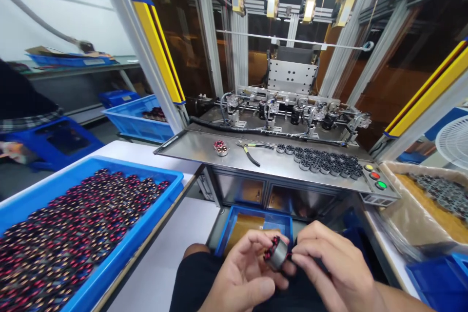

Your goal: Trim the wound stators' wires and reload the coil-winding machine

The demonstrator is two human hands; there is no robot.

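"So, what are the fingers doing?"

"Left hand (pixel 244 273) has its fingers curled round one wound core (pixel 278 254), metal side turned toward the right hand (pixel 329 259). On that one, thumb and forefinger pinch together, on what looks like a thin red wire (pixel 289 255)."

"Can you see the wire's tip?"

"No, the fingertips hide it."

"How would you handle it, then?"

"I'd grip the metal shell and spare the red windings. Work the wire with small, easy movements; a hard tug could snap it or scrape its coating, I'd think. Tilt the core so the wire's root shows."

"Where's it held?"

"Over the lap (pixel 193 280), just short of a blue bin (pixel 225 230)."

"And farther out?"

"Pliers (pixel 252 153) lie on the metal bench (pixel 193 148), between two red-wound cores (pixel 221 150) and rows of dark cores (pixel 325 162). Off left, a blue tray (pixel 174 184) holds many more wound ones."
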